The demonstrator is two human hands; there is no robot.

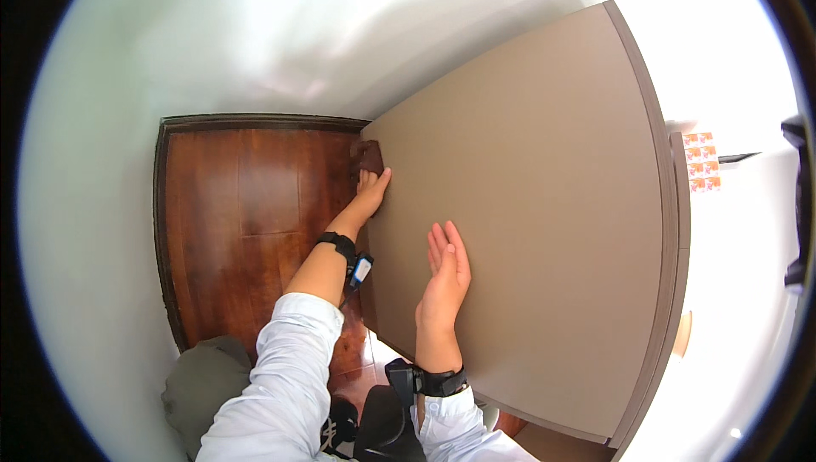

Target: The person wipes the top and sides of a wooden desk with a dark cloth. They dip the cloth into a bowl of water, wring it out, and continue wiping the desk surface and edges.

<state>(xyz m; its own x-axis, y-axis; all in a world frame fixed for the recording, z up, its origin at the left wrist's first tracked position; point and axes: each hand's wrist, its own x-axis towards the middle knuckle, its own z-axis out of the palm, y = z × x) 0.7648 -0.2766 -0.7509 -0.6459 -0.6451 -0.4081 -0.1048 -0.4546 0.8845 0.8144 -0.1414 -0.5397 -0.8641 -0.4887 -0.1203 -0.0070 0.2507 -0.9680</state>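
Note:
My left hand (371,193) reaches down to the low edge of a taupe cabinet side panel (542,207), close to the wooden floor. Its fingers press on a dark brown cloth (368,156), and the thumb lies along the panel. Part of the cloth is hidden under the fingers. My right hand (448,271) holds nothing and is held out flat beside the middle of the same panel, fingers straight. Whether it touches the surface I cannot tell. Black straps with small devices circle both wrists.
Glossy reddish-brown floorboards (236,207) run to a dark skirting board (268,123) below a white wall (268,35). Small orange-and-white packs (701,162) show beyond the cabinet edge. A grey-green clothed knee (207,385) and a dark shoe (341,424) are at the bottom.

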